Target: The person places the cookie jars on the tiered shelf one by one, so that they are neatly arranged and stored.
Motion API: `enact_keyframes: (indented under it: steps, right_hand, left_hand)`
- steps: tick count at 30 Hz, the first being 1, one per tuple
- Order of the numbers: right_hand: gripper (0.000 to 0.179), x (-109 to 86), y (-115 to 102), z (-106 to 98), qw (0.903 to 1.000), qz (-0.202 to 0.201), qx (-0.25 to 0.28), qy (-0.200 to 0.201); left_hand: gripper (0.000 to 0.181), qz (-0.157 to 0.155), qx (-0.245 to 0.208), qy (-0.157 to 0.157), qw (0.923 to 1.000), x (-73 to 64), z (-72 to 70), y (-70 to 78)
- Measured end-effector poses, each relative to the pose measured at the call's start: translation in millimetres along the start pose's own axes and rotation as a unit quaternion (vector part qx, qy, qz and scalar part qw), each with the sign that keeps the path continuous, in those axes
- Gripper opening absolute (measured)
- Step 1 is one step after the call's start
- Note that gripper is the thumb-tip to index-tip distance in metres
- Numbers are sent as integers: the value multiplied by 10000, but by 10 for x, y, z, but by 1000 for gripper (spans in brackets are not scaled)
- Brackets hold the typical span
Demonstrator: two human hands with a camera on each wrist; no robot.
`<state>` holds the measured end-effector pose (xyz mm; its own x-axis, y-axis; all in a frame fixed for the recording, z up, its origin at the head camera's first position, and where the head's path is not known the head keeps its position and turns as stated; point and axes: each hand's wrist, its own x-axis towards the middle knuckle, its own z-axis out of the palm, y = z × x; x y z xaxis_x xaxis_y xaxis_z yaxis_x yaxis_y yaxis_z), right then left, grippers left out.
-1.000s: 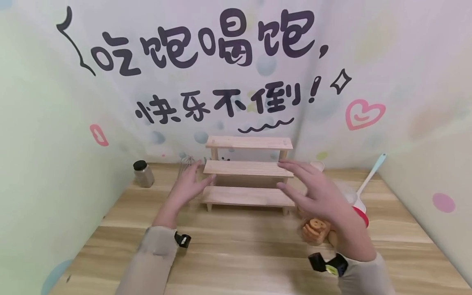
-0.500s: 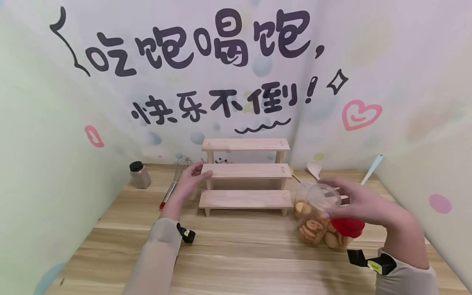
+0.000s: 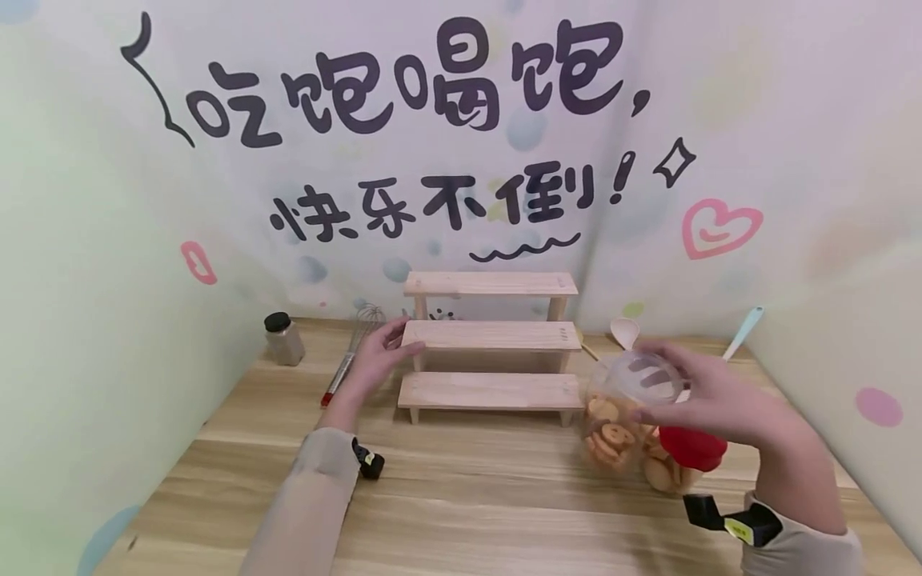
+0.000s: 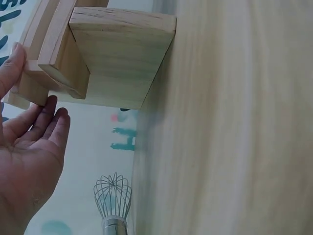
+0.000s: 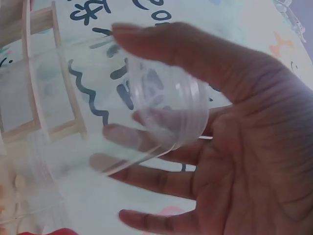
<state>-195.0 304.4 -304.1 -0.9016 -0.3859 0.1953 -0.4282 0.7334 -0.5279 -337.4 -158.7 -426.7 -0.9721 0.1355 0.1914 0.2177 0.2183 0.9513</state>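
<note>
A stepped wooden shelf stand (image 3: 490, 336) with three boards stands on the table against the backdrop. My left hand (image 3: 374, 360) grips the left end of its middle board, and in the left wrist view the thumb and fingers lie on opposite sides of the wood. At the stand's right is a clear plastic jar (image 3: 641, 378) of round cookies. My right hand (image 3: 720, 396) holds this jar near its top, thumb on one side and fingers round the other. A second cookie jar with a red lid (image 3: 693, 450) stands beside it, partly hidden under my right hand.
To the left lie a wire whisk (image 3: 346, 364) and a black-capped shaker (image 3: 284, 340). Behind the jars are a pale spoon (image 3: 625, 330) and a utensil with a light blue handle (image 3: 743, 330). Fabric walls enclose the table (image 3: 461, 496).
My right hand has moved right from beside the stand to the clear jar and taken hold of it. My left hand has come from just beside the stand onto its middle board.
</note>
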Motion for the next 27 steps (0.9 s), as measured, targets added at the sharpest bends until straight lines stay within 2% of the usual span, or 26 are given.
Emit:
enact_keyframes:
  steps: [3, 5, 7, 16, 22, 27]
  right_hand:
    - [71, -31, -60, -42, 9981, -109, -198, 577]
    - [71, -23, -85, -52, 9947, -318, -298, 933]
    - [73, 4, -104, -47, 9908, -604, -170, 1197]
    - [90, 121, -177, 29, 9747, -1556, 222, 1586]
    - [103, 185, -261, 115, 9629, -1973, 366, 1803]
    - [103, 280, -361, 206, 9442, -2284, 536, 2311]
  left_hand:
    - [84, 34, 2, 32, 10000, 16, 1, -1]
    - [83, 37, -8, 52, 10000, 20, -10, -2]
    - [83, 44, -5, 80, 10000, 21, -22, -1]
    - [79, 191, -56, -112, 9997, 55, -64, -42]
    - [76, 227, -130, -152, 9995, 45, -86, -80]
    - [78, 223, -148, -239, 9994, 24, -101, -81]
